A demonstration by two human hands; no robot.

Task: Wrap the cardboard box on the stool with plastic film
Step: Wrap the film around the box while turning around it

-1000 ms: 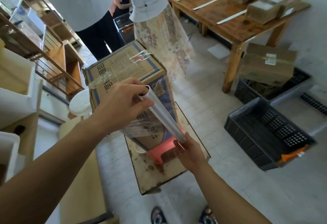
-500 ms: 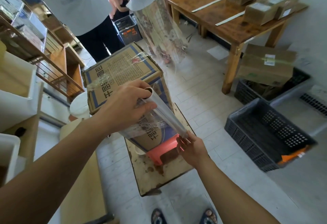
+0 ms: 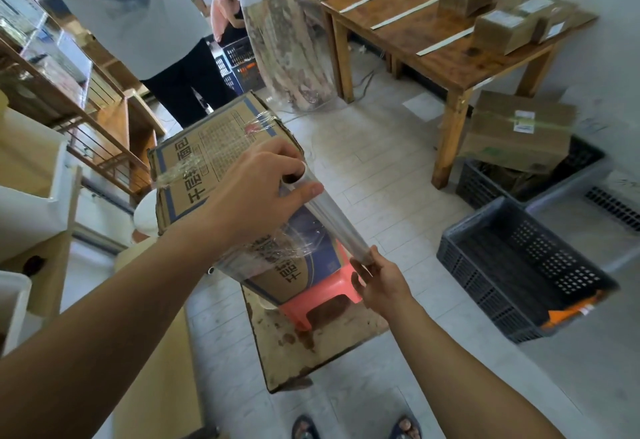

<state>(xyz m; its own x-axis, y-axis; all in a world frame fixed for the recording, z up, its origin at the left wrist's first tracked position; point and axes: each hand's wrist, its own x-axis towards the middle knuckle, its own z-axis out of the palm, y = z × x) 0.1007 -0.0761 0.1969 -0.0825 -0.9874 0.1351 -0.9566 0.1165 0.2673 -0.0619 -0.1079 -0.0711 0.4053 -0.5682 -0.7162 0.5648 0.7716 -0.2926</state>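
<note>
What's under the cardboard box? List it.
A pink stool carries the cardboard box, standing on a stained board. The stool's seat top and far legs are hidden by the box.

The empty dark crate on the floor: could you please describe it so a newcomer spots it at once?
Find the wooden table by the right wall; two dark crates sit on the floor beside its near leg. Yours is the empty crate nearer the camera, with an orange tag at its corner, whereas the other crate carries a cardboard parcel.
</note>
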